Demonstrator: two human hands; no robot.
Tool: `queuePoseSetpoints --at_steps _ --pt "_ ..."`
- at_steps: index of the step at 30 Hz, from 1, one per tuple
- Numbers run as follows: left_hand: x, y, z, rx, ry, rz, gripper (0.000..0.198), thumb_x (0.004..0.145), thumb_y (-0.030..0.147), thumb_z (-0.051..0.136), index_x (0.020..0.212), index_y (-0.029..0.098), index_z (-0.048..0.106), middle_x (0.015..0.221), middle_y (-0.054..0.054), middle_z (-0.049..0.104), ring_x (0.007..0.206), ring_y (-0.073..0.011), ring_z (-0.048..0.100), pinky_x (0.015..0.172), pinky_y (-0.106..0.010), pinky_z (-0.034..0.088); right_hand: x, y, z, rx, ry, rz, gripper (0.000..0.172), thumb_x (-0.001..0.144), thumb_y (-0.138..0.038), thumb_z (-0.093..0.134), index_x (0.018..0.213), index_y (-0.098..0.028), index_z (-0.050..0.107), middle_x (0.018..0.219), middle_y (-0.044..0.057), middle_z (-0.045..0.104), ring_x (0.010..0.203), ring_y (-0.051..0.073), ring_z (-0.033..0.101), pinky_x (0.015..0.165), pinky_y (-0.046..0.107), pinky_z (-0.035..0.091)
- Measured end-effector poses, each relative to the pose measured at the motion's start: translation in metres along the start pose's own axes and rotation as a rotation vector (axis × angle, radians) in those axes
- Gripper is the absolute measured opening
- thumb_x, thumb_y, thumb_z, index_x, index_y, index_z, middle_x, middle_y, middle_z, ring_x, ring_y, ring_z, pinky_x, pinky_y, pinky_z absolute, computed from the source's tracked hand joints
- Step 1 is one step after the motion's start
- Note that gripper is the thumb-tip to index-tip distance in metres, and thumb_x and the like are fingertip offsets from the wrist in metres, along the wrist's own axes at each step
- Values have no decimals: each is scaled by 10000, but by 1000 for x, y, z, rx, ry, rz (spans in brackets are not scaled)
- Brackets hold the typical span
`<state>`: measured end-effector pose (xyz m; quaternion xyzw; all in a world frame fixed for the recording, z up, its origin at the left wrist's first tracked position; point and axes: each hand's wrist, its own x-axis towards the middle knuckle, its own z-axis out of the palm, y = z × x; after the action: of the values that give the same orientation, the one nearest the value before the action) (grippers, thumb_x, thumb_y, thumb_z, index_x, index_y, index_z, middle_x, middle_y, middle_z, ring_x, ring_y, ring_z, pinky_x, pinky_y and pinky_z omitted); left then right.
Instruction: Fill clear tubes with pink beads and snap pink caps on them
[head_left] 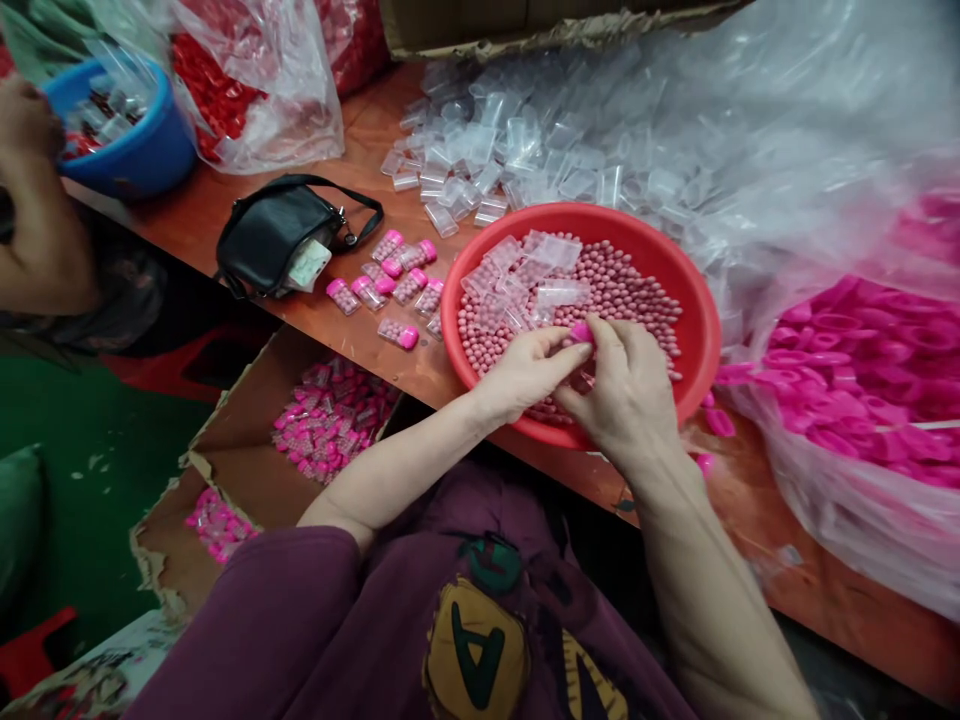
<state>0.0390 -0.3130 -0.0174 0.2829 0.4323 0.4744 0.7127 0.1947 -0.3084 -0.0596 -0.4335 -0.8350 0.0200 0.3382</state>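
Note:
Over a red plastic basin (660,270) full of small pink beads (630,300), my right hand (622,385) pinches a bright pink cap (581,333) between its fingertips. My left hand (529,372) sits beside it, fingers together and touching the cap's side; anything in its grip is hidden. Several clear empty tubes (517,280) lie on the beads. Capped tubes of pink beads (397,333) stand out on the table left of the basin. A loose heap of clear tubes (480,165) lies behind it, and a clear bag of pink caps (855,380) lies to its right.
A co-worker's hand (30,120) reaches into a blue bowl (120,130) at far left. A black purse (277,235) lies on the orange-brown table (225,215). Below the table edge, an open cardboard box (240,430) holds several filled tubes. A red-filled bag (217,100) lies behind.

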Motion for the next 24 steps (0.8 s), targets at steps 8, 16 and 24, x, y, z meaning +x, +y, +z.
queuePoseSetpoints --at_steps 8,16,24 --pt "-3 3 -2 -46 -41 -91 239 904 243 889 915 141 673 730 31 690 619 -96 641 668 -242 521 6 2 -7 14 -35 -14 633 915 -386 776 1501 -204 619 1321 215 736 1198 465 714 978 673 586" --pt "-5 3 -10 -80 -45 32 239 991 358 788 1060 173 654 895 -22 784 707 -103 689 694 -232 527 -10 17 -5 681 335 410 454 964 -454 835 1350 -320 637 1122 48 743 897 250 779 767 434 673" --pt "-6 -4 -14 49 -213 97 379 877 439 902 1084 173 730 865 11 725 691 -81 609 685 -230 490 15 -3 -34 521 129 276 259 1062 -336 654 1304 -294 740 1154 77 772 1093 275 775 1008 484 653"
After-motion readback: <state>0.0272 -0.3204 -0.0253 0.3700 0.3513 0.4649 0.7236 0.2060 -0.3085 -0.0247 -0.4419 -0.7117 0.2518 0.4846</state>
